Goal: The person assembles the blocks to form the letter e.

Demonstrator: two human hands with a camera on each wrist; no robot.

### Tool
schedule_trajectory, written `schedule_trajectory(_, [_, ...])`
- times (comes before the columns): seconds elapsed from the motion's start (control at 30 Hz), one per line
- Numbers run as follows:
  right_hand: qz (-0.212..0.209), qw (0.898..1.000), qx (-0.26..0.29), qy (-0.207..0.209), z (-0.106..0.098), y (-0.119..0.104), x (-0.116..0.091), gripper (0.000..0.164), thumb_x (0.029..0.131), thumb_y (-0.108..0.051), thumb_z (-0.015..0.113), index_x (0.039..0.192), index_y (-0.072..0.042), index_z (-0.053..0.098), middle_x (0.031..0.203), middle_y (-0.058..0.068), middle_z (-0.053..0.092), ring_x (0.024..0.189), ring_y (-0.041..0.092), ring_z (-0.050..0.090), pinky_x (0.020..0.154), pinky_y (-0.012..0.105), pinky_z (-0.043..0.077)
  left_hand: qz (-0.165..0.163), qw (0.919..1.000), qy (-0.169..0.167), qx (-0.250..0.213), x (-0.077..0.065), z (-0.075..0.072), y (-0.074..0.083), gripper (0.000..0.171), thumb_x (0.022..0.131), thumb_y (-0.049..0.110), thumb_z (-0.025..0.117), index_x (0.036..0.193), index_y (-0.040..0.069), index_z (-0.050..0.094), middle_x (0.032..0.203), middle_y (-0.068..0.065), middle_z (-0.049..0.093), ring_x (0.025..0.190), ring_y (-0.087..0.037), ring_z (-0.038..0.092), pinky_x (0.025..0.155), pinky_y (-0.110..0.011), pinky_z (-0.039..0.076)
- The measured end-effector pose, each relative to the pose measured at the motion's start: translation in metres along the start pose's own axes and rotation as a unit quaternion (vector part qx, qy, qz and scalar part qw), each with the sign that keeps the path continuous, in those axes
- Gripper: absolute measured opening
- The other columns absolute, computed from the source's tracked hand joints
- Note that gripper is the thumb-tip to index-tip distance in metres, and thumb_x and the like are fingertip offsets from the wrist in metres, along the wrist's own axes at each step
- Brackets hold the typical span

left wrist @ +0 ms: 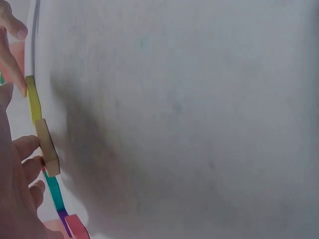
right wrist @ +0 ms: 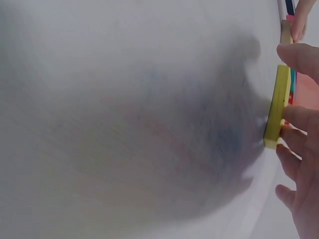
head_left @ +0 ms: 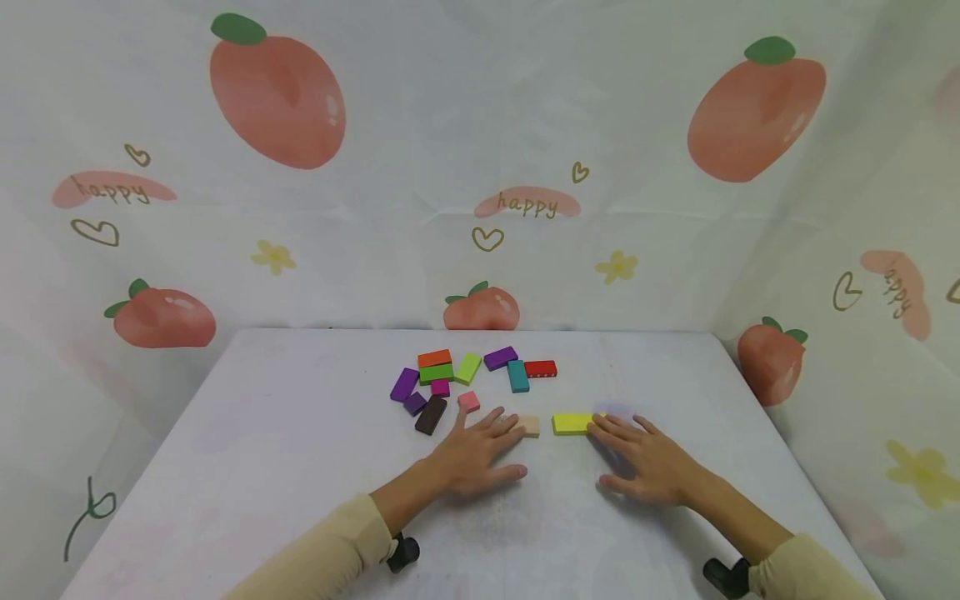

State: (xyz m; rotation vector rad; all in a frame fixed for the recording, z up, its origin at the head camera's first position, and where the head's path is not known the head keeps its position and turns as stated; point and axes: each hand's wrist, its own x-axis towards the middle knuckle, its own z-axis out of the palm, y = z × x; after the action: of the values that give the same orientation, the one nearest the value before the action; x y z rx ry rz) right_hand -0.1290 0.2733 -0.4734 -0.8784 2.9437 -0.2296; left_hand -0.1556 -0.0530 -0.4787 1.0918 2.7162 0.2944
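Spread fingers of my left hand reach over a beige block, covering its left end. In the left wrist view those fingertips lie against or just over the beige block. My right hand has its fingers stretched over the right end of a yellow block. The right wrist view shows the yellow block lying flat beside the fingertips; firm contact cannot be made out. Both thumbs point inward, apart from the blocks. A small pink block lies just beyond the left index finger.
Farther back on the white table lie several coloured blocks: dark brown, purple, orange, green, lime, teal and red. A fruit-printed cloth hangs behind.
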Motion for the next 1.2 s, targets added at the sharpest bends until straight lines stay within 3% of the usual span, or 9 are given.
schedule_trajectory(0.7, [-0.026, 1.0, -0.002, 0.013, 0.003, -0.02, -0.003, 0.072, 0.091, -0.058, 0.059, 0.146, -0.012, 0.052, 0.152, 0.01, 0.046, 0.138, 0.033, 0.044, 0.104, 0.063, 0.039, 0.009, 0.9999, -0.006, 0.013, -0.003, 0.002, 0.012, 0.071, 0.098, 0.067, 0.035, 0.157, 0.027, 0.032, 0.162, 0.005, 0.028, 0.152, -0.022, 0.016, 0.114, -0.069, 0.008])
schedule_trajectory(1.2, [-0.076, 0.995, -0.021, 0.055, 0.007, -0.022, -0.001, 0.068, 0.085, -0.048, 0.071, 0.138, -0.007, 0.059, 0.145, 0.011, 0.053, 0.131, 0.029, 0.05, 0.1, 0.059, 0.044, 0.01, 0.9997, 0.001, 0.022, -0.01, 0.004, 0.011, 0.071, 0.098, 0.066, 0.036, 0.156, 0.026, 0.034, 0.162, 0.005, 0.029, 0.152, -0.022, 0.017, 0.114, -0.069, 0.012])
